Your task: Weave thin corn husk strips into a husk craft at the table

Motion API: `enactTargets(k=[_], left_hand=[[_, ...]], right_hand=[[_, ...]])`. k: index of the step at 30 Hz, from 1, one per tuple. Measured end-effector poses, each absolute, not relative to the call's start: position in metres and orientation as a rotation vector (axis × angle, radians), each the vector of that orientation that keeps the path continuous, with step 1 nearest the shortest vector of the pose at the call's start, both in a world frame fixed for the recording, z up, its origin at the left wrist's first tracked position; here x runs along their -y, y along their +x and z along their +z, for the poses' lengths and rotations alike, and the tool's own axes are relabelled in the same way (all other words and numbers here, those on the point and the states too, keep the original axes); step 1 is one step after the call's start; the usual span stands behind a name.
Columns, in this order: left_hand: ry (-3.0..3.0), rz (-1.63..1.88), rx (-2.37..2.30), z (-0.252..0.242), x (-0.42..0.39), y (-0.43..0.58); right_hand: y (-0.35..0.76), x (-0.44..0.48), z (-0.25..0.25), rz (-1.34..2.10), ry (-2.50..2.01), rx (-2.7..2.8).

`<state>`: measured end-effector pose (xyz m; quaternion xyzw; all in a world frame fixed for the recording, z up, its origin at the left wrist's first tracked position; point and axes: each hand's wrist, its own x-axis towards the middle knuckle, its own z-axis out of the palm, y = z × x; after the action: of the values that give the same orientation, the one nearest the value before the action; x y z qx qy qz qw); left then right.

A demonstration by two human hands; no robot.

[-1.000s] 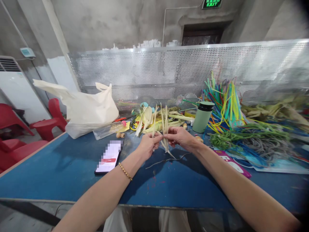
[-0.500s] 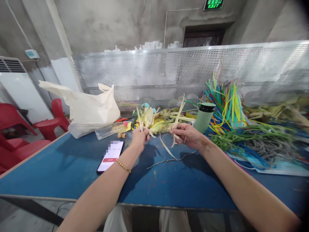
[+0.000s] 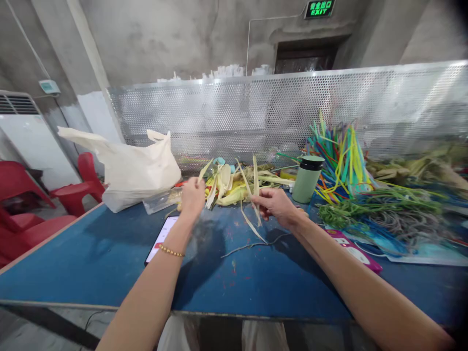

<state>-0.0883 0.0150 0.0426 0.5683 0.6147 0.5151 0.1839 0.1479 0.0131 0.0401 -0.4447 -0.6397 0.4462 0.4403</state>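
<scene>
Pale corn husk strips (image 3: 256, 176) stand up from my right hand (image 3: 273, 204), which pinches them between thumb and fingers over the middle of the table. My left hand (image 3: 193, 196) is closed, with a short pale husk piece (image 3: 205, 169) sticking up from its fingertips. Between and behind the two hands lies a heap of corn husks (image 3: 234, 194), yellowish and cream. One narrow loose strip (image 3: 252, 223) slants down below my right hand. A thin grey-brown twig or cord (image 3: 252, 245) rests on the blue tabletop just in front of it.
A phone (image 3: 160, 239) lies partly under my left forearm. A white plastic bag (image 3: 141, 163) and clear bottle (image 3: 157, 201) stand left. To the right are a green tumbler (image 3: 307, 181), coloured strips (image 3: 347, 161), green cords (image 3: 387, 204) and a pink packet (image 3: 353, 251). Perforated metal panel (image 3: 219, 117) behind.
My left hand has moved left and slightly away from me, widening the gap between the hands. My right hand stays nearly in place, and the strips in it now spread apart.
</scene>
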Motion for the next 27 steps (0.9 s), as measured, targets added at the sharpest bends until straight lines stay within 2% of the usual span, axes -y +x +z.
enactTargets(k=[1, 3, 5, 9, 12, 14, 20, 24, 27], left_hand=[[1.448, 1.473, -1.52, 0.041, -0.009, -0.07], [1.191, 1.262, -1.103, 0.038, 0.003, -0.039], [1.07, 1.137, -0.883, 0.035, 0.009, -0.024], [0.959, 1.219, -0.846, 0.028, 0.005, -0.034], [0.866, 1.257, -0.918, 0.025, -0.003, -0.047], [0.836, 1.238, -0.935, 0.024, -0.004, -0.047], [0.832, 0.996, -0.728, 0.02, 0.006, -0.024], [0.854, 0.993, -0.758, 0.013, 0.006, -0.019], [0.906, 0.973, -0.756, 0.013, 0.002, -0.026]], right_hand=[[0.146, -0.012, 0.04, 1.082, -1.091, 1.59], [0.144, -0.011, 0.039, 1.036, -1.065, 1.597], [0.147, -0.014, 0.036, 1.006, -1.078, 1.603], [0.164, -0.032, 0.026, 0.911, -1.341, 1.813], [0.175, -0.041, 0.024, 0.586, -1.584, 2.024], [0.173, -0.039, 0.027, 0.471, -1.533, 1.994], [0.131, -0.019, 0.032, 1.059, -1.136, 1.752], [0.115, -0.02, 0.016, 0.997, -1.054, 1.659], [0.115, -0.03, 0.014, 0.93, -0.973, 1.811]])
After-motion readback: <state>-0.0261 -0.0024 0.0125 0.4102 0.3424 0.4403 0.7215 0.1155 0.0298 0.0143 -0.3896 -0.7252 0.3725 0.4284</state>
